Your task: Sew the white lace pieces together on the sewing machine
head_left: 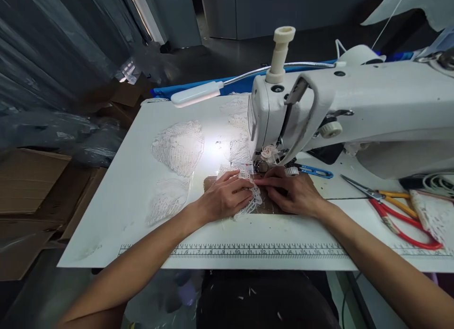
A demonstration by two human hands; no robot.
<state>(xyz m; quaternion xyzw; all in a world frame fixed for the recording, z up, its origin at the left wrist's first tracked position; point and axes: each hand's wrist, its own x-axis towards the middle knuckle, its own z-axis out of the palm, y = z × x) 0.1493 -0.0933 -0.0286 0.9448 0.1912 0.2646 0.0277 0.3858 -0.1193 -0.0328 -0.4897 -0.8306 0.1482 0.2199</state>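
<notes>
nearest, on the wearer's side of the sewing machine, a printed ruler runs along the front edge of the white table; 2 forearms cross it and cover some of its marks. just in front of the machine's needle, the left hand lies over white lace, fingers bent and slightly apart, tips on the lace; its thumb is hidden, so i cannot tell whether it pinches. the right hand is half curled, its index finger reaching the lace's edge under the machine's head; the lower fingers overlap, and again i cannot tell if anything is gripped. a brown plate shows beneath both. the needle tip is hard to make out.

right of the machine's needle lie scissors with red and yellow handles, 1 pair or 2 i cannot tell, and a fabric bundle cut off by the picture's edge. blue snips sit beneath the machine's arm.

left of the machine are 2 lace pieces, with more lace partly hidden behind its head. open room stretches from these to the table's slanting left edge.
</notes>
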